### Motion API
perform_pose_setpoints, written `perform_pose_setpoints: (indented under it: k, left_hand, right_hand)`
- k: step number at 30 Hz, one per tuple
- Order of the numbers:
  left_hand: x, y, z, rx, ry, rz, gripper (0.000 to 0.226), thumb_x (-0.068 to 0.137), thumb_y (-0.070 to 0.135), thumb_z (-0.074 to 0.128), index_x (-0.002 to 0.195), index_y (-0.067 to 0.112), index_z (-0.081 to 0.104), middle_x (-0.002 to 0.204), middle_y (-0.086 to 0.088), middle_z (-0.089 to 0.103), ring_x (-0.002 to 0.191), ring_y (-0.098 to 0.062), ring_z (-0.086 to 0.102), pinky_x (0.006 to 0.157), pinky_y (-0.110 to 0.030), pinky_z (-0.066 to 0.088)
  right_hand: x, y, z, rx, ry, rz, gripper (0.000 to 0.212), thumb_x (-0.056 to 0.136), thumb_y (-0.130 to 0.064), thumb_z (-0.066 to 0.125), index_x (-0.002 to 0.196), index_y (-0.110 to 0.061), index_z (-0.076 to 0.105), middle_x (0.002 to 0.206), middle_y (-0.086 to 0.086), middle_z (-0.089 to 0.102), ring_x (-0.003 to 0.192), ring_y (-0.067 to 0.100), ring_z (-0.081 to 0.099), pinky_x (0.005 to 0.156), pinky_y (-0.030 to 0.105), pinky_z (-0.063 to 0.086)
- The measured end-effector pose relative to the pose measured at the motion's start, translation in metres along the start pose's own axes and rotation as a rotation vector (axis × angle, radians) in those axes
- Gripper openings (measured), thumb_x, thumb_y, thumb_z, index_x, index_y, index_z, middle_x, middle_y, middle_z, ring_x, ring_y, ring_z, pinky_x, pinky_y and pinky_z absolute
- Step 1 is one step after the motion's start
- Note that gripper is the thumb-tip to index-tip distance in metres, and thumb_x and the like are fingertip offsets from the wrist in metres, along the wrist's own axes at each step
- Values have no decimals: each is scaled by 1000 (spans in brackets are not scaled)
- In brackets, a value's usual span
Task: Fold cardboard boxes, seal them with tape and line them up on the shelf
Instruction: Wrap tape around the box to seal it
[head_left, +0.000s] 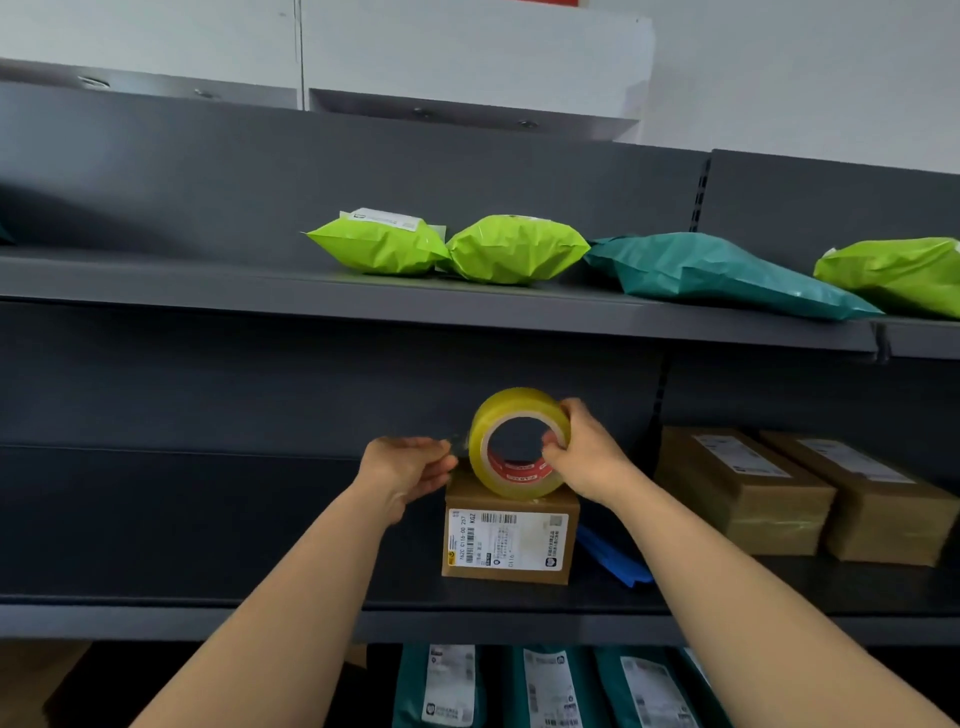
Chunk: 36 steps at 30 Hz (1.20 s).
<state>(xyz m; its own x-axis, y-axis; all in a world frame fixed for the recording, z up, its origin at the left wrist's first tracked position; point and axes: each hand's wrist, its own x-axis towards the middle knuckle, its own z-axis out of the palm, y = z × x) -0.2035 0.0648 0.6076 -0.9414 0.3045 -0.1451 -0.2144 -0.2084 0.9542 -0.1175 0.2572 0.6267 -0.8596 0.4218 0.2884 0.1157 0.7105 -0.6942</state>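
A small cardboard box (511, 540) with a white shipping label stands on the middle grey shelf (208, 621). A roll of yellowish clear tape (498, 415) with a red inner core rests upright on the box's top. My right hand (582, 452) grips the roll from its right side, fingers hooked into the core. My left hand (408, 467) is just left of the roll, pinching the loose end of the tape between thumb and fingers.
Two brown cardboard boxes (743, 488) (878, 509) stand side by side at the right of the same shelf. Something blue (610, 561) lies behind the small box. Green and teal mailer bags (514, 249) lie on the upper shelf; teal labelled parcels (550, 686) fill the shelf below.
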Motion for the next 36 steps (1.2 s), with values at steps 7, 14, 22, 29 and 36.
perform_pose_setpoints:
  k: [7,14,22,29,36]
  left_hand:
    - [5,0,-10,-69,-5,17,18,85,2,70,97,7,58,86,-11,70,74,-18,70,68,-31,57]
    - [8,-1,-8,9,2,105,22,85,1,71,102,6,58,88,-13,70,72,-19,70,70,-30,59]
    - [21,-7,-33,7,48,63,25,84,-1,72,96,10,53,88,-13,70,73,-21,71,62,-31,57]
    - [22,-27,-15,-167,-77,-105,33,83,2,73,110,8,54,98,-13,73,75,-20,75,57,-34,60]
    - [20,-20,2,-159,-88,-106,30,83,10,76,104,14,55,99,-9,72,86,-22,72,69,-37,60]
  right_hand:
    - [0,10,3,121,11,-12,28,88,-24,67,114,-21,56,100,-1,63,90,11,62,79,29,52]
    - [3,6,0,30,107,-84,41,97,-18,54,136,-22,43,112,0,57,99,15,57,82,27,45]
    - [14,2,0,-84,121,-62,50,99,-12,47,145,-25,36,131,6,51,115,19,51,89,24,39]
    - [14,13,-4,176,163,31,36,97,-24,55,132,-23,50,116,0,60,107,19,58,94,36,49]
    - [13,11,-8,322,276,97,37,97,-24,54,133,-26,47,115,-1,57,107,18,56,92,37,50]
